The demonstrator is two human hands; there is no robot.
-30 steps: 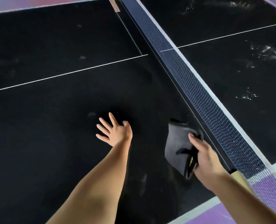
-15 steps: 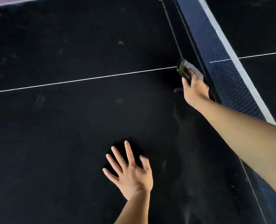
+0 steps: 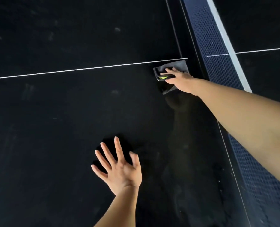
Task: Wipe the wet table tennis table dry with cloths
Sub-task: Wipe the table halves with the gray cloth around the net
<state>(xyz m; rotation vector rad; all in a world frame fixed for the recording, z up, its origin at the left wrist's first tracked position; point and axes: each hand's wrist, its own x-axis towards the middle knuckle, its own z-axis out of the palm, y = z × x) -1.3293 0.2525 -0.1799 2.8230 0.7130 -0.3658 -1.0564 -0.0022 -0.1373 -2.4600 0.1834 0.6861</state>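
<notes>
The desk (image 3: 54,128) fills nearly the whole frame. The net (image 3: 218,51) crosses it slantwise, from the top edge right of centre down to the lower right corner. A line (image 3: 86,69) runs from the left edge, above mid-height, rightward to just short of the net. The cloth (image 3: 177,65) lies on the desk just below that line's right end, beside the net. The right grip (image 3: 180,79) rests on the cloth, its forearm entering from the right edge across the net. The left grip (image 3: 121,171) is spread over the desk at lower centre, well apart from the cloth. Beyond the net, at upper right, lies the desk's other half.
</notes>
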